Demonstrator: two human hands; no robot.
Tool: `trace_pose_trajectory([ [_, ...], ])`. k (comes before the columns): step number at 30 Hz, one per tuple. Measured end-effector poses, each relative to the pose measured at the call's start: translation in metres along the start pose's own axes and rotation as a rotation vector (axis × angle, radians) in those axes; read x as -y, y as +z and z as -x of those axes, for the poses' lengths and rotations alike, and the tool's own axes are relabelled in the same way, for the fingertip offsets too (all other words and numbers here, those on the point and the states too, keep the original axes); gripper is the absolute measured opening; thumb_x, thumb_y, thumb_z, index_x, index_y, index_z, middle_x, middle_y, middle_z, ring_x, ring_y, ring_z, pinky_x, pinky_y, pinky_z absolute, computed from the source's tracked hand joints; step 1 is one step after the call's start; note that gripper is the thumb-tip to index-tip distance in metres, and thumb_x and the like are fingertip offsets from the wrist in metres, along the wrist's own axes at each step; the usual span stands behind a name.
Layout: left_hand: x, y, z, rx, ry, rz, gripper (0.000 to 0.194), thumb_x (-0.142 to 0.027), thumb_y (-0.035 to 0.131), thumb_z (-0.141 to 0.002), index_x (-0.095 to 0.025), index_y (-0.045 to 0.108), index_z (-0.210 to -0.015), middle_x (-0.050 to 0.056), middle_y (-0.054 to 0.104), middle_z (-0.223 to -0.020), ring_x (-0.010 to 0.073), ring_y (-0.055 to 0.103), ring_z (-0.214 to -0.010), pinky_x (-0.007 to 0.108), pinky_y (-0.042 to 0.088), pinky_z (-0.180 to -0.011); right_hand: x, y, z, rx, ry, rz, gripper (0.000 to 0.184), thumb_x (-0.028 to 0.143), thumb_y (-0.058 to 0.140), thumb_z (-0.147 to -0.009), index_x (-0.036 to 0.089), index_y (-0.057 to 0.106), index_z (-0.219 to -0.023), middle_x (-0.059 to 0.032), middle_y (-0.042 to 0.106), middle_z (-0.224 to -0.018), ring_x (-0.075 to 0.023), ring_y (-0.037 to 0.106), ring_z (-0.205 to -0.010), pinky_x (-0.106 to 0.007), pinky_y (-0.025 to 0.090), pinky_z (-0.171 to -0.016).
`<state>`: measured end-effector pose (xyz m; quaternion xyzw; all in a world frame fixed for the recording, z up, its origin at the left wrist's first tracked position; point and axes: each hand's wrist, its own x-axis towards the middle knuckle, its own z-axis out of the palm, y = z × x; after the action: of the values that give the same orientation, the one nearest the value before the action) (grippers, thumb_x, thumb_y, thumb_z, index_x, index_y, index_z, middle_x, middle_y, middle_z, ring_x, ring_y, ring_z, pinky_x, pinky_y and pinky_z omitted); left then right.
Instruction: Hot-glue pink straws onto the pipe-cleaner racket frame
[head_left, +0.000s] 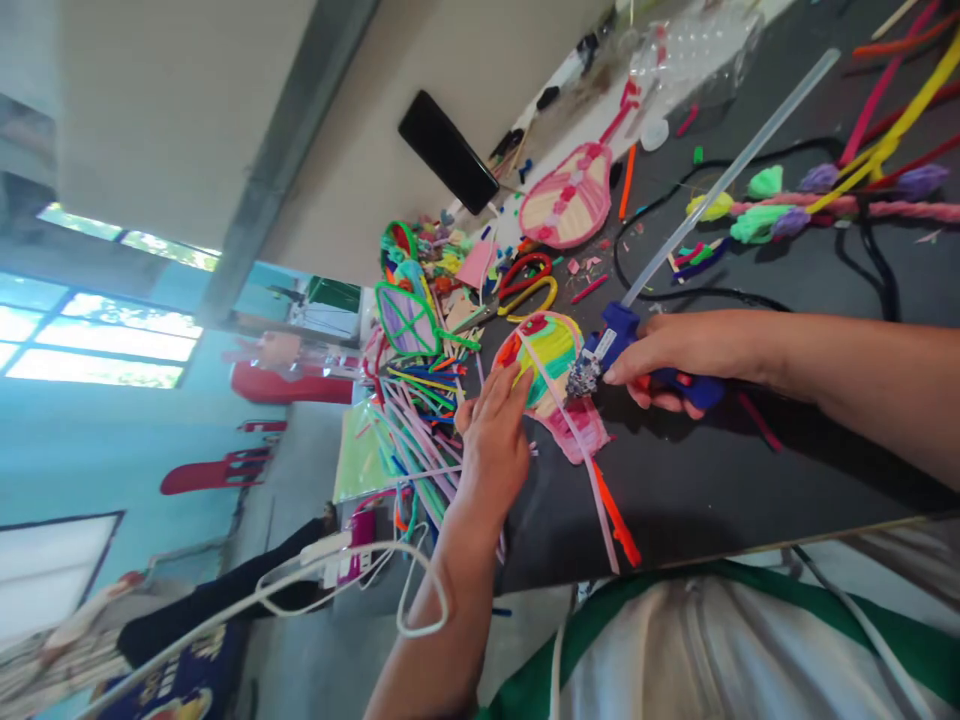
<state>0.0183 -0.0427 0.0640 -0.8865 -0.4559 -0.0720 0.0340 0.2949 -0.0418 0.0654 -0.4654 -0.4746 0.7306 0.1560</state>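
My right hand [667, 365] is closed around a blue glue gun [616, 335] with a long clear glue stick [739, 170] standing out of its back. The gun's crusted, silvery nozzle [583, 380] is right over a balloon-shaped craft piece [559, 340], striped in several colours with a pink lower part. Across this piece lies a pale lilac pipe cleaner [574, 430], its free end hanging past the pink part beside an orange one [619, 520]. My left hand [495, 440] rests on the piece's left edge, fingers stretched out near the strip's upper end.
Scissors with red and yellow handles [529, 285] lie beside a heap of pipe cleaners [424, 420]. Beyond are a pink craft piece [570, 200], a black phone [448, 150] and a black cable [697, 290]. A white cable [360, 550] hangs left, where another person's leg [225, 580] shows.
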Motion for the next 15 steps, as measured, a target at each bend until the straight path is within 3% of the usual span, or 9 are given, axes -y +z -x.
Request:
trace_pose_trajectory([
  [6,0.02,0.015,-0.02,0.06,0.146,-0.077,0.076,0.008,0.041,-0.07,-0.023,0.049,-0.138,0.008,0.051,-0.147,0.0241,0.042,-0.14,0.043,0.032,-0.099,0.003,0.001,-0.001,0.001,0.043,0.044,0.036,0.033,0.051,-0.088,0.014,0.06,-0.059,-0.0008,0.05,-0.044,-0.0095,0.045,-0.039,-0.019,0.043,-0.038],
  [15,0.022,0.021,-0.018,0.036,0.145,-0.025,0.071,0.004,0.044,-0.072,-0.021,0.05,-0.139,0.01,0.052,-0.146,0.0236,0.045,-0.138,0.041,0.033,-0.096,0.004,0.003,-0.002,-0.006,0.058,0.052,0.035,0.035,0.052,-0.087,0.015,0.06,-0.06,-0.0007,0.051,-0.045,-0.0094,0.046,-0.038,-0.019,0.042,-0.038],
])
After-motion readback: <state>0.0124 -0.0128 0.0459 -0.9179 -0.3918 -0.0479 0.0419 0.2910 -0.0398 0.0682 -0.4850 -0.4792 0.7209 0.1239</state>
